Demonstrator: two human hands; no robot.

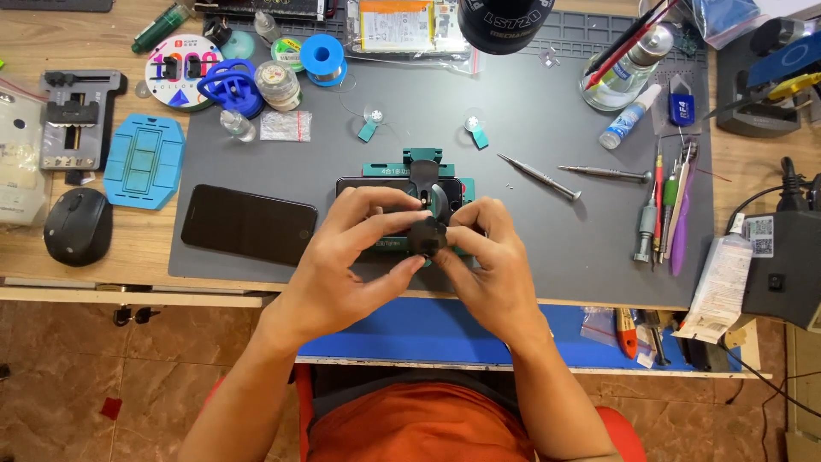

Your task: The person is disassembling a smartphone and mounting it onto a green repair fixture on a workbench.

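1. Both hands, left hand [359,248] and right hand [492,257], are crowding the green jig [425,162].
2. A phone [248,224] is blocking the left approach.
3. Two screwdrivers [540,177] are lying across the mat [547,248] to the right; bare mat is lying open below them.
4. Bottles [278,84] are crowding the far edge.

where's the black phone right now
In the head view the black phone lies flat on the grey mat, left of the left hand and right of the black mouse.

Both hands meet over the clamp fixture [428,167] at mat [547,120] centre. Phone [248,224] lies left; screwdrivers [539,177] right; mouse [78,226] far left, off the mat.
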